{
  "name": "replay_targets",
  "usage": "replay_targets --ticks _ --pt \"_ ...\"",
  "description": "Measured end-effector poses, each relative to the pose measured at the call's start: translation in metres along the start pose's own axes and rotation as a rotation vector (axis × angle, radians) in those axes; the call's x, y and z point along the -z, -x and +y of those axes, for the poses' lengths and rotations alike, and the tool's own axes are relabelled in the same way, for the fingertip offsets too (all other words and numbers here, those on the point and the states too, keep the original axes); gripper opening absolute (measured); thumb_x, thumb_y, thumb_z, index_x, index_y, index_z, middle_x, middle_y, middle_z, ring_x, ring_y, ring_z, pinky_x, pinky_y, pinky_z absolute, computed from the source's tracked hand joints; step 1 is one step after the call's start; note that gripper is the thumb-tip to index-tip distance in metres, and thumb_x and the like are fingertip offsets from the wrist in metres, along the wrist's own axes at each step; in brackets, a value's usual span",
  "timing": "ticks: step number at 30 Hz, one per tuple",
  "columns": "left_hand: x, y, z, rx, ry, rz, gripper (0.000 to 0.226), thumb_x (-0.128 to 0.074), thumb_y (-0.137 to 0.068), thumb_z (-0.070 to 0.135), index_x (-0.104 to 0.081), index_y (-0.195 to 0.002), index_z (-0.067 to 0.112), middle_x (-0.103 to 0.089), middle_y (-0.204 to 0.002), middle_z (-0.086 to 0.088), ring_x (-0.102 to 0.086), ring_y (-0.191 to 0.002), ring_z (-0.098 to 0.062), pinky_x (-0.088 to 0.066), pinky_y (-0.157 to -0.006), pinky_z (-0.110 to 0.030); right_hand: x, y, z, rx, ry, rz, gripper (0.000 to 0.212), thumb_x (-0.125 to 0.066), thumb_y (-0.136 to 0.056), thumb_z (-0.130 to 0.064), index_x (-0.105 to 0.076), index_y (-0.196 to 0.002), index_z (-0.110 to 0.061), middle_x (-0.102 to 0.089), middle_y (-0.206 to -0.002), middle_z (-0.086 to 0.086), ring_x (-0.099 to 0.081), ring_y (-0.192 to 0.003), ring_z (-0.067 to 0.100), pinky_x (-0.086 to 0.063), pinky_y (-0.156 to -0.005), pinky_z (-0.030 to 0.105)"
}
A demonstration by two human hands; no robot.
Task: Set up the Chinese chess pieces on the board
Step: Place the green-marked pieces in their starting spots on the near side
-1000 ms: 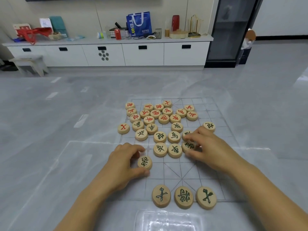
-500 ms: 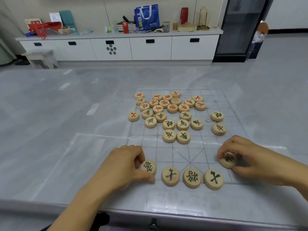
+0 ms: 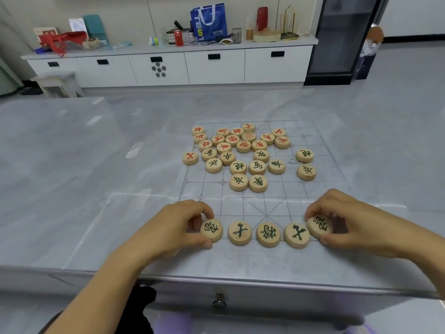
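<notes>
A clear board with faint grid lines lies on the grey table. Three green-lettered wooden pieces stand side by side along its near edge. My left hand pinches a fourth green piece at the left end of that row. My right hand pinches another green piece, tilted, against the right end of the row. Farther back sits a loose heap of green pieces and red pieces. Two green pieces lie apart on the right, and one red piece lies off the board's left side.
The table's near edge runs just below my wrists, with a drawer knob under it. Across the room a white cabinet carries bags and cans, and a dark glass cabinet stands to its right.
Both hands drew their green pieces back from the heap to the near row. The left piece now sits beside the row's left end; the right piece has reached its right end.
</notes>
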State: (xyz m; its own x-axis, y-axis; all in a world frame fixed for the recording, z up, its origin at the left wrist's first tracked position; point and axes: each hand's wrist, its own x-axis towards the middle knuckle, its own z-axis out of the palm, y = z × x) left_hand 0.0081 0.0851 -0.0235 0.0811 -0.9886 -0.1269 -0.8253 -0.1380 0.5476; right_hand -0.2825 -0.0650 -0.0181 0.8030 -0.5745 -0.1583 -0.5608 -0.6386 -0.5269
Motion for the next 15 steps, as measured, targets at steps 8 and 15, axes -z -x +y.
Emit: replay_targets --ticks 8,15 --pt "-0.0002 0.0008 0.0008 -0.032 -0.016 -0.023 0.039 -0.078 -0.067 0.039 -0.048 -0.09 0.052 -0.054 -0.088 0.012 -0.051 -0.082 -0.007 -0.044 -0.078 -0.024 -0.0012 -0.0003 -0.001 -0.132 -0.019 0.034 0.042 -0.077 -0.066 -0.043 -0.044 -0.092 -0.039 -0.046 -0.099 -0.016 -0.052 -0.091 0.005 -0.046 -0.081 0.022" --pt "-0.0036 -0.0003 0.0049 -0.042 -0.05 -0.036 0.035 -0.073 -0.073 0.037 -0.047 -0.094 0.049 -0.046 -0.088 0.016 -0.047 -0.085 -0.004 -0.042 -0.08 -0.021 -0.0023 -0.0021 -0.0019 -0.107 0.01 0.031 0.03 -0.072 -0.071 -0.039 -0.048 -0.087 -0.035 -0.049 -0.095 -0.014 -0.054 -0.086 0.01 -0.049 -0.078 0.027"
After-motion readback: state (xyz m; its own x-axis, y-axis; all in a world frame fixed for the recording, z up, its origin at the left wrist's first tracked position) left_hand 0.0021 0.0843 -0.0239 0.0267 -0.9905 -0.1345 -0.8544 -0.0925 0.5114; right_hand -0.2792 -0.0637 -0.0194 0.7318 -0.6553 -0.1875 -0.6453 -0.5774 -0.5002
